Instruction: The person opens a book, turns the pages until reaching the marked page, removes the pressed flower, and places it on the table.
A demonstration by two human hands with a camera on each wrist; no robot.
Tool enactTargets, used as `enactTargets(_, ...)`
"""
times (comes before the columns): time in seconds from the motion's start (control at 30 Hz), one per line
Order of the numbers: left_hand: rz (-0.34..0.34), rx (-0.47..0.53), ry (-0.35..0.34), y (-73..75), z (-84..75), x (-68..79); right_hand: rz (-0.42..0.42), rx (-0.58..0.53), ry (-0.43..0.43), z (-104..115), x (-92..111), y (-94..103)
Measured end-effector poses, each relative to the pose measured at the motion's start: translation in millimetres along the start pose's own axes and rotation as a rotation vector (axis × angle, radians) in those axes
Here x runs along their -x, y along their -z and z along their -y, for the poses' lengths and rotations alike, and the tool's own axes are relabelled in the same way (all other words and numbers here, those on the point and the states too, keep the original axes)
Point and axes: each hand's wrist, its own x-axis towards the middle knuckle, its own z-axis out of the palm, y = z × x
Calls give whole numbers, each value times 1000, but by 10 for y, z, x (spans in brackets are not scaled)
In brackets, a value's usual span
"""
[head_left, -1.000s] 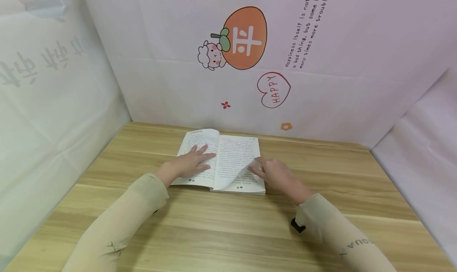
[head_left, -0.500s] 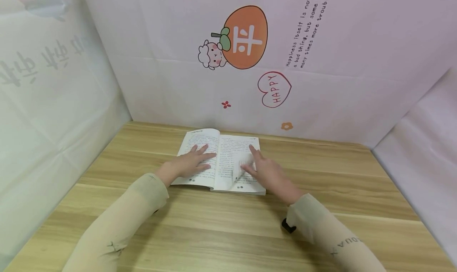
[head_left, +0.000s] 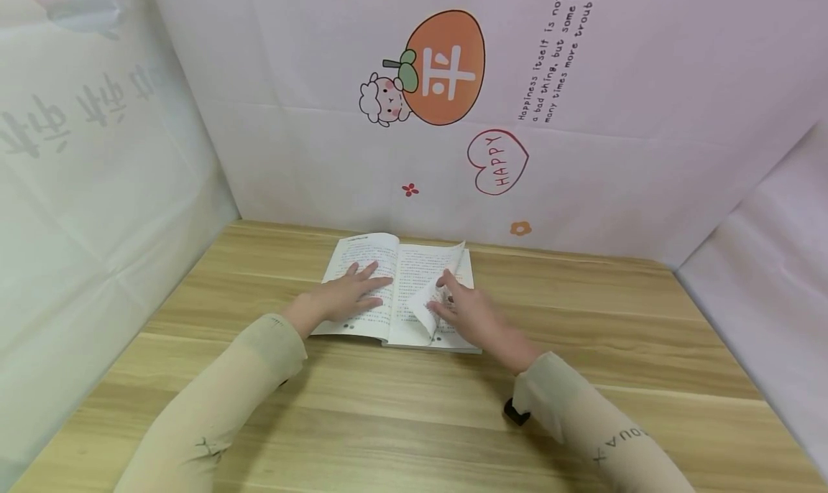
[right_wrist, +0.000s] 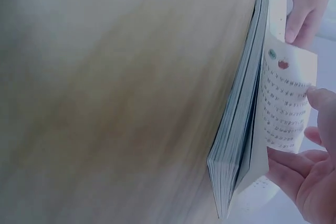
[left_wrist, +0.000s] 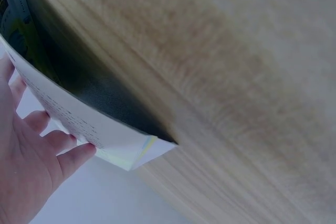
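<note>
An open book (head_left: 423,263) with printed pages lies on the wooden table. My left hand (head_left: 343,295) rests on its left page with the fingers spread; in the left wrist view, the fingertips of that hand (left_wrist: 50,145) touch the print and the cover's underside shows below. At the right side, my right hand (head_left: 475,317) holds a lifted page (head_left: 423,313) by its outer edge, thumb and fingers at the paper. In the right wrist view, this page (right_wrist: 289,98) curves up from the thick page block (right_wrist: 236,114), with the right hand (right_wrist: 310,156) at its edge.
The table (head_left: 388,421) runs back to a white printed cloth (head_left: 297,141) with cartoon drawings and lettering. Similar cloth hangs at the left (head_left: 84,227) and right sides. A black band (head_left: 516,412) shows at the right sleeve.
My right hand has moved left over the book, and the page it first lifted at the lower corner now stands up along its outer edge. The left hand has stayed in place.
</note>
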Motion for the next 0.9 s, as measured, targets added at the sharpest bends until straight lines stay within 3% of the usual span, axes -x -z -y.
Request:
enactTargets(0.4, -15, -24, -20, 67, -46, 22, -53, 32, 137, 100, 37, -60)
enactTargets(0.9, -51, -34, -47, 35, -39, 17, -25, 24, 259, 130, 96, -139)
